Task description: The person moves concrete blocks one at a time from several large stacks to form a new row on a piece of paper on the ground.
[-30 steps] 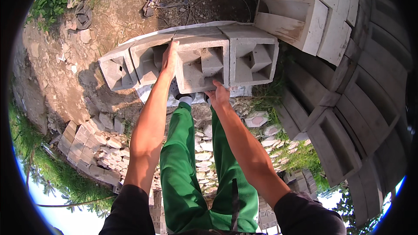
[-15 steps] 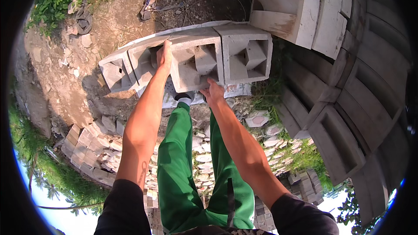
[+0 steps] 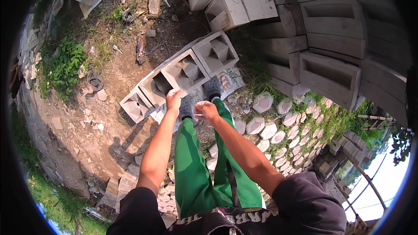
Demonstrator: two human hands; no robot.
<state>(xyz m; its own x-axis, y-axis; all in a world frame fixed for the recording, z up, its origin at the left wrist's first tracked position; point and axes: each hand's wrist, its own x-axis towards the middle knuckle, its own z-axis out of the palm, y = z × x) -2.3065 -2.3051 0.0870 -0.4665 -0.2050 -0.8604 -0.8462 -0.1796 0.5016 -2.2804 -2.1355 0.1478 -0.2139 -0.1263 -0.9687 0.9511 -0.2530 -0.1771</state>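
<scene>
Several grey hollow concrete blocks stand in a row on a pale printed sheet (image 3: 230, 81). The large middle block (image 3: 186, 72) sits between the right-end block (image 3: 216, 53) and a hollow block (image 3: 154, 89) to its left; a narrower block (image 3: 136, 105) ends the row. My left hand (image 3: 173, 100) is at the near lower edge of the row, fingers pointing up and not wrapped round a block. Apart from the blocks, my right hand (image 3: 207, 112) hangs above my shoes, its fingers loosely curled and parted with nothing seen in them.
Stacked concrete blocks (image 3: 244, 6) stand behind the row, and a tall stack (image 3: 331, 74) rises at the right. Hexagonal pavers (image 3: 264, 102) lie on the ground to the right of my feet (image 3: 212, 88). A leafy plant (image 3: 65, 63) and loose stones are at the left.
Both hands have come off the middle block and drawn back toward me, the right one further. The block stays in the row. My view has turned, so the row now slants.
</scene>
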